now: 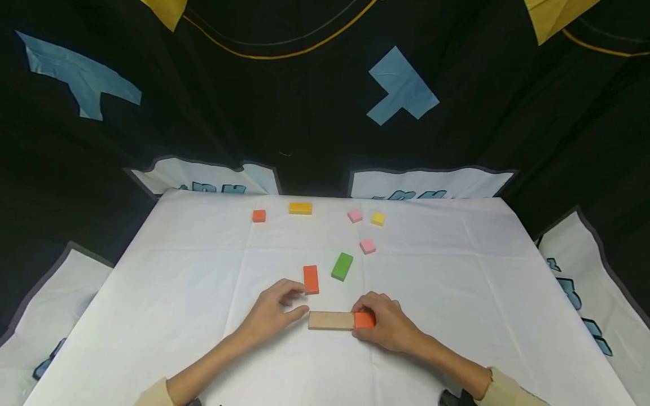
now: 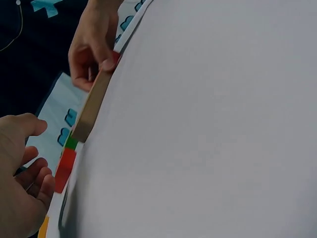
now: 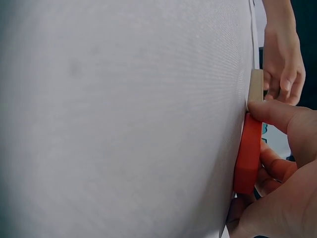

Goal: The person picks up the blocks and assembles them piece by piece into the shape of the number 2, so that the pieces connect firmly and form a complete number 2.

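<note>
Two cream sleeves (image 1: 510, 389) lie nearest the head camera, at the bottom edge, and from them bare forearms (image 1: 205, 363) reach forward over a white table (image 1: 167, 293). Between the person's two hands I see the wood block (image 1: 331, 321). It is a long bar, its long axis running left to right across the table; one end points toward the left thumb, the other meets a red block (image 1: 364, 320), which carries on the line to the right. The right hand (image 1: 390, 322) grasps this red block, thumb on the near side and fingers on the far side, their tips reaching the joint with the wood. The left hand (image 1: 274, 309) is released, its fingers loosely curved around nothing, the thumb tip just beside the wood block's left end. Its fingers are close to a second red block (image 1: 311, 279); I cannot tell whether they touch it. That one's long axis points away from the person. To its right, a green block (image 1: 342, 267) lies slantwise, far end swung right. Farther off I see a small red block (image 1: 259, 216), a long yellow block (image 1: 301, 208) lying left to right, two pink blocks (image 1: 368, 246) and a small yellow block (image 1: 378, 219). Behind the table hangs a black curtain (image 1: 304, 129) with blue patches (image 1: 403, 84).
</note>
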The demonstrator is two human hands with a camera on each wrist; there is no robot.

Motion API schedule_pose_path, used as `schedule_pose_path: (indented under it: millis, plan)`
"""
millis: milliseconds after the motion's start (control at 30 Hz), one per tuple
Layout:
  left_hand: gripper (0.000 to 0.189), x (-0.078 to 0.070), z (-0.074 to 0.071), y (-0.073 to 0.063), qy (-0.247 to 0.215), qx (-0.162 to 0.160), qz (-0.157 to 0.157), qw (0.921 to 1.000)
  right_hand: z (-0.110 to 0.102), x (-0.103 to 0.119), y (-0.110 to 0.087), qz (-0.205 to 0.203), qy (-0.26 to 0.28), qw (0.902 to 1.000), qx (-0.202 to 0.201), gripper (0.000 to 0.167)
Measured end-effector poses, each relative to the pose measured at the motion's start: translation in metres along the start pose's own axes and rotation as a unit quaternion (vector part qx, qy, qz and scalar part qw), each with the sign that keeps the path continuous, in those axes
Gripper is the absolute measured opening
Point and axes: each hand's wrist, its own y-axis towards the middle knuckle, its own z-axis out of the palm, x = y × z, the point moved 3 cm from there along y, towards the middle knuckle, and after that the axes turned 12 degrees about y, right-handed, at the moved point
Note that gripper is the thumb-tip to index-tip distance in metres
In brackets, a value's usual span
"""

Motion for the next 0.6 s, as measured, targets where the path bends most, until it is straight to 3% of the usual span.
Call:
schedule_pose_path:
  millis: [267, 600]
  plan:
    - [0.055, 0.016, -0.009, 0.018, -0.03, 0.017, -0.057, 0.9978, -0.001, 0.001, 0.0, 0.002, -0.001, 1.0, 0.002, 0.029]
    - [0.07, 0.029, -0.003, 0.031, -0.005, 0.068, -0.068, 0.9953, -0.001, 0.002, 0.0, 0.007, -0.002, 1.0, 0.003, 0.03]
